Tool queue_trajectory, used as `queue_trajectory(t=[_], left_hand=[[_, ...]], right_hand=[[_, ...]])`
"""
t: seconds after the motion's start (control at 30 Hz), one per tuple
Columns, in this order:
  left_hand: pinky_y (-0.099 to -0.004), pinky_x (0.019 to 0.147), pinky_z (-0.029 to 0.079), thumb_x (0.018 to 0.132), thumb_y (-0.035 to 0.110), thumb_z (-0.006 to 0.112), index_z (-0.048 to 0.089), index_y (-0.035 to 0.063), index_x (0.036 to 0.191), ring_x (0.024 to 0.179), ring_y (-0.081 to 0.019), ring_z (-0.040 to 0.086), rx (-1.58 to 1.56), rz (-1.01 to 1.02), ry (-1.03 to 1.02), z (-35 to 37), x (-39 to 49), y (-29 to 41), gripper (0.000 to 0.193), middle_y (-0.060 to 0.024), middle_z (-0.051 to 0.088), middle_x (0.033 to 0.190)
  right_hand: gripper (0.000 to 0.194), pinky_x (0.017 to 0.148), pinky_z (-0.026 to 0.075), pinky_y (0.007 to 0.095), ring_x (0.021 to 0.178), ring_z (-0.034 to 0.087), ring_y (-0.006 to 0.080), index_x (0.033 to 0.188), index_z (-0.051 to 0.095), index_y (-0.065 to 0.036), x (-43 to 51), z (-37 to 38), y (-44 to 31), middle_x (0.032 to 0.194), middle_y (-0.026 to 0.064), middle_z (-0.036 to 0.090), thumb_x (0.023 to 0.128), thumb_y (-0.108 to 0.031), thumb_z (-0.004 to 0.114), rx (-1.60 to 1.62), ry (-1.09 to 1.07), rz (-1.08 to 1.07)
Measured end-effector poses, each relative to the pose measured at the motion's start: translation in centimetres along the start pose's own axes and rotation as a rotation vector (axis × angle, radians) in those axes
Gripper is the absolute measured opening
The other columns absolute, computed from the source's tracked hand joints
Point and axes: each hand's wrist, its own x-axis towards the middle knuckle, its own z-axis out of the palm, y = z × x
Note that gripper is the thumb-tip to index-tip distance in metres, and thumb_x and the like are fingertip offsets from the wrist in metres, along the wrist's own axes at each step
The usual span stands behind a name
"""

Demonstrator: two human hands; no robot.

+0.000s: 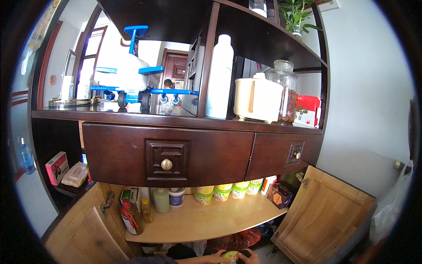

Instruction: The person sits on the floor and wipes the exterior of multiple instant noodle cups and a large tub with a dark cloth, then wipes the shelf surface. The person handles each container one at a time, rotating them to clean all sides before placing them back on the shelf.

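Note:
At the bottom edge of the view, my left hand (216,256) and my right hand (249,256) hold a green-rimmed tub (230,256) between them, one at each side. Its lower part is cut off by the picture's edge. Above the hands runs the pale wooden shelf (204,224) of an open cabinet. Several similar green and yellow tubs (221,193) stand along its back, some stacked. A dark box (279,195) lies at their right. At the shelf's left stand a red-capped brown bottle (131,219), a small yellow bottle (146,210), a pale green bottle (161,200) and a blue-and-white tub (175,197).
Two cabinet doors, left (89,227) and right (324,214), stand swung open. A red plastic bag (235,240) lies below the shelf. Closed drawers (211,155) jut out above. Higher up are a toy plane (132,74), a white spray can (220,79) and a glass jar (286,89).

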Motion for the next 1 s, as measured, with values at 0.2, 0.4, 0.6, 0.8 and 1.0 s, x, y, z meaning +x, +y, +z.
queue_trajectory(t=[0.2, 0.4, 0.6, 0.8, 1.0], left_hand=[[-0.0373, 0.092, 0.043, 0.077, 0.025, 0.072, 0.006, 0.0071, 0.141, 0.112, -0.0236, 0.047, 0.030, 0.148, 0.219, 0.3, -0.2, 0.9, 0.094, -0.0160, 0.041, 0.130], [-0.0375, 0.090, 0.044, 0.076, 0.026, 0.073, 0.005, 0.0074, 0.142, 0.111, -0.0240, 0.048, -0.016, 0.274, 0.419, 2.7, 0.0, 0.4, 0.097, -0.0163, 0.041, 0.131], [-0.0378, 0.089, 0.045, 0.075, 0.028, 0.074, 0.004, 0.0077, 0.143, 0.110, -0.0243, 0.049, -0.053, 0.275, 0.451, 5.1, 1.0, 0.2, 0.100, -0.0167, 0.041, 0.131], [-0.0381, 0.087, 0.046, 0.074, 0.029, 0.075, 0.003, 0.0080, 0.143, 0.109, -0.0246, 0.050, -0.062, 0.147, 0.330, 3.9, 0.8, -1.6, 0.103, -0.0171, 0.041, 0.131], [-0.0387, 0.078, 0.050, 0.074, 0.026, 0.075, -0.004, 0.0099, 0.145, 0.102, -0.0248, 0.054, 0.044, 0.125, 0.123, 2.1, 0.1, -1.9, 0.108, -0.0177, 0.044, 0.130]], right_hand=[[0.044, 0.080, 0.047, 0.0289, 0.092, 0.057, 0.0159, 0.114, 0.057, 0.004, 1.6, -1.2, 6.1, 0.101, 0.0082, 0.063, 0.082, -0.023, 0.070, 0.090, 0.183, 0.141], [0.040, 0.067, 0.048, 0.0253, 0.079, 0.057, 0.0129, 0.112, 0.059, 0.001, 1.8, -2.0, 6.6, 0.095, 0.0047, 0.062, 0.082, -0.023, 0.071, 0.276, 0.311, 0.281], [0.041, 0.063, 0.047, 0.0249, 0.074, 0.056, 0.0125, 0.112, 0.059, 0.000, 1.4, -1.1, 8.6, 0.092, 0.0044, 0.061, 0.082, -0.025, 0.070, 0.347, 0.397, 0.326], [0.039, 0.065, 0.047, 0.0299, 0.075, 0.057, 0.0172, 0.106, 0.058, 0.004, 0.8, -0.1, 6.9, 0.089, 0.0083, 0.062, 0.084, -0.027, 0.067, 0.314, 0.440, 0.437], [0.038, 0.065, 0.047, 0.0339, 0.071, 0.058, 0.0205, 0.094, 0.058, 0.007, 0.9, 0.5, 4.0, 0.081, 0.0116, 0.062, 0.085, -0.030, 0.064, 0.055, 0.588, 0.393]])
